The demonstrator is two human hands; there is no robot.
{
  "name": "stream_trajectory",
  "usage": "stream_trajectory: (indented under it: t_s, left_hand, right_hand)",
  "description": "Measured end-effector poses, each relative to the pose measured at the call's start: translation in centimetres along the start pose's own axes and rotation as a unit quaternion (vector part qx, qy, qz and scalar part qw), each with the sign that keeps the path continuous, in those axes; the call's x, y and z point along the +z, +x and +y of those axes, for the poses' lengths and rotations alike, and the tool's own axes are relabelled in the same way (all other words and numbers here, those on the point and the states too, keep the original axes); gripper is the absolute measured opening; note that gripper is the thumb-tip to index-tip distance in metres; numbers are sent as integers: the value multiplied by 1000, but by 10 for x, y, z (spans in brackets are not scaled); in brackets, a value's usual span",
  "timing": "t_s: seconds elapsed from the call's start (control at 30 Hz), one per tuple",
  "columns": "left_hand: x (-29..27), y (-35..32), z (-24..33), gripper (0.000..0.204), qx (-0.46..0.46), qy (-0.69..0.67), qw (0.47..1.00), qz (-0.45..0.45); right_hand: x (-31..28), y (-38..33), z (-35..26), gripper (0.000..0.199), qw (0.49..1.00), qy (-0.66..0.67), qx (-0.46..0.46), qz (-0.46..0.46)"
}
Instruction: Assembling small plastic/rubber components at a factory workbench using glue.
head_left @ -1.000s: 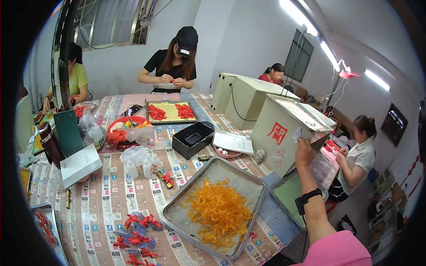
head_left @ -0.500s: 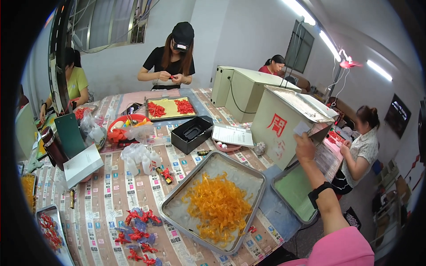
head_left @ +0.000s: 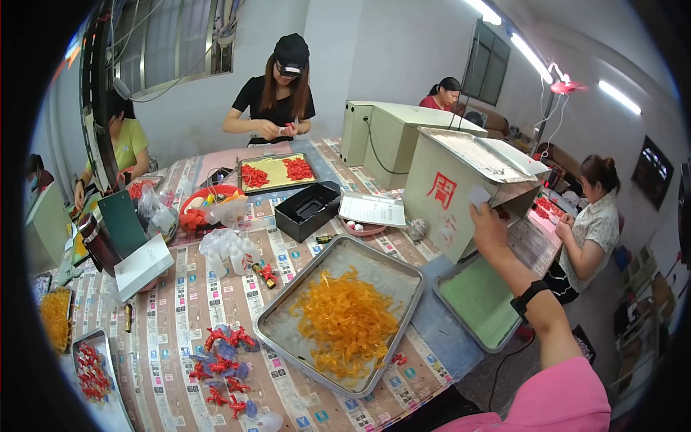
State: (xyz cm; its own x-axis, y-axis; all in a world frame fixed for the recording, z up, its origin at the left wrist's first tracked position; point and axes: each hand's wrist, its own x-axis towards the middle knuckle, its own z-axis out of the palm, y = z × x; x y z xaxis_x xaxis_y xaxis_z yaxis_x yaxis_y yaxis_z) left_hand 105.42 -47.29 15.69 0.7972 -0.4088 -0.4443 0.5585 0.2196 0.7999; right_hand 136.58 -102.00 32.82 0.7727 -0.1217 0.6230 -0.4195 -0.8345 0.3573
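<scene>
- Thing in hand: a small, pale, flat, squarish piece, paper or film by the look, standing above the fingers at the near right edge of the cabinet.
- Right hand: fingers closed together on its lower part, thumb placement too small for me to read. Left hand is out of my view; I cannot tell how its fingers stand.
- Handling, my judgement: very light, thin, probably bendy, easily creased, perhaps slick. I'd pinch it flat near one edge, lightly.
- Just beside the hand: a cream boxy metal cabinet with red painted marks, its opening facing right. I can't tell if hand and cabinet touch.
- Below, partly behind the forearm: a green-lined metal tray.
- Left of that, on the table: a shallow silver metal tray bearing a heap of translucent orange curled strands.
- Farther left, near side: red figurines with bluish-purple parts.
- Beyond the silver tray: an open black rectangular box.
- Far side: a co-worker in a black cap.
</scene>
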Motion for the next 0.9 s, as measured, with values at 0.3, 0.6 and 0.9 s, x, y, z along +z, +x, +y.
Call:
stream_trajectory:
  t_s: [0.3, 0.6, 0.9]
  left_hand:
    - [17, -2, 10, 35, -14, 12, 1000, 14]
    - [35, -17, 17, 33, -6, 32, 999, 29]
    - [73, -18, 38, 32, -6, 29, 999, 31]
  right_hand:
    - [2, 2, 3, 37, 999, -36, -33, -23]
    - [2, 0, 2, 35, 1000, 10, -25, 0]
    - [-85, -88, 35, 31, 964, 251, -58, -67]
